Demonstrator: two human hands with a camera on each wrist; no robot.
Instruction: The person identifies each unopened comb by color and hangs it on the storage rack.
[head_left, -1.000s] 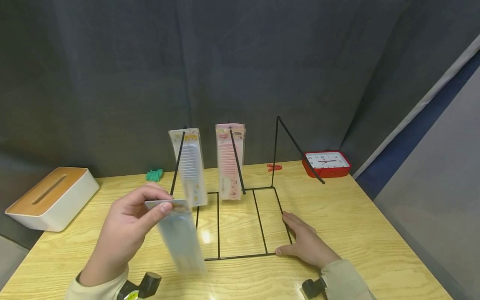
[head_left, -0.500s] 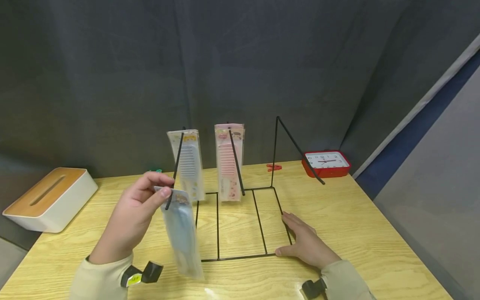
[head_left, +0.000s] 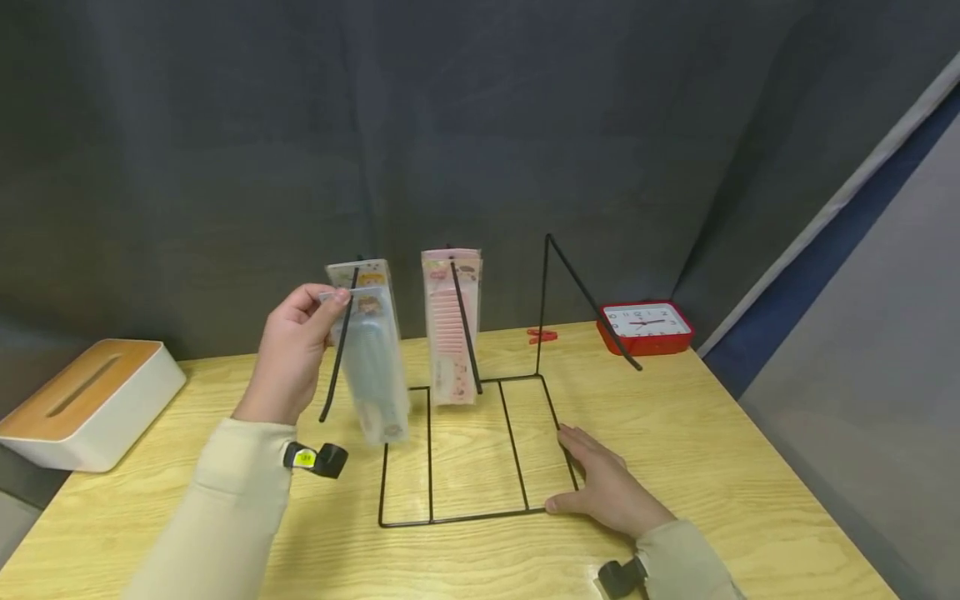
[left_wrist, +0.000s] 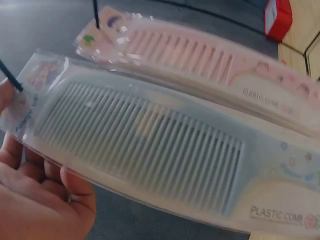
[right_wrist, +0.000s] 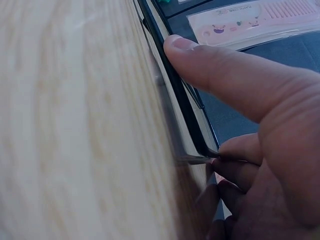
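My left hand (head_left: 296, 342) pinches the top of a packaged blue comb (head_left: 372, 367) between thumb and fingers. The left prong of a black wire rack (head_left: 480, 517) runs through the top of that package, with the prong's tip sticking out in front. Behind it, mostly hidden, another packaged comb (head_left: 360, 272) hangs on the same prong. On the middle prong hang packaged pink combs (head_left: 452, 333). My right hand (head_left: 600, 483) rests on the rack's front right corner; its thumb (right_wrist: 205, 62) touches the front base rod and its fingers lie against the side rod.
The rack's right prong (head_left: 592, 300) sticks out bare. Behind it are a red clock (head_left: 647, 327) and a red clip (head_left: 542, 335). At the left stands a white tissue box (head_left: 97, 404) with a wooden lid. A dark curtain (head_left: 480, 125) closes off the back.
The blue comb package has gone from in front of the left prong onto it and back along it, carried by my left hand. My right hand keeps its place on the rack.
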